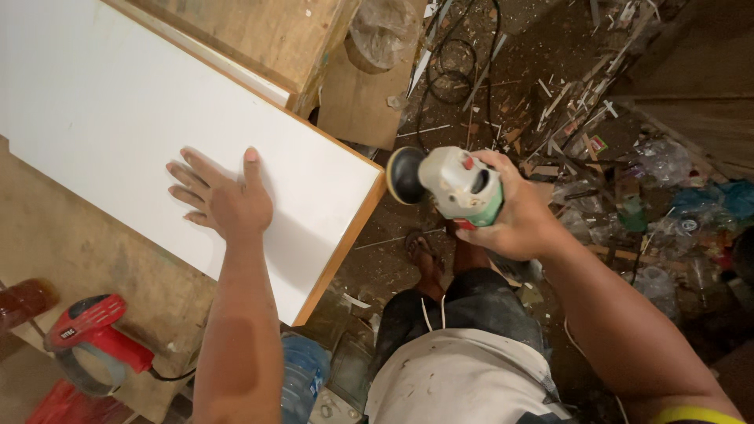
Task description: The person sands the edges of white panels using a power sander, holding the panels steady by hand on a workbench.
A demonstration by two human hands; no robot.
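White laminated rectangular board [157, 118] is being pressed flat by the open left hand [224, 200]; the right hand [518, 216] is gripping a grey-green handheld sander [452, 184] beside its wood edge, ready for careful alignment.

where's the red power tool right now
In the head view, the red power tool lies at lower left on the wooden bench, below the white board.

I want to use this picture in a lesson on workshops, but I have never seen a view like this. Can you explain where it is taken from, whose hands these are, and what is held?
The single picture comes from a camera worn on a person's head, looking down. The left hand lies flat, fingers spread, on a white board with a wood-coloured edge. The right hand grips a grey and green power sander, its dark round pad near the board's edge. A red power tool lies on the bench.
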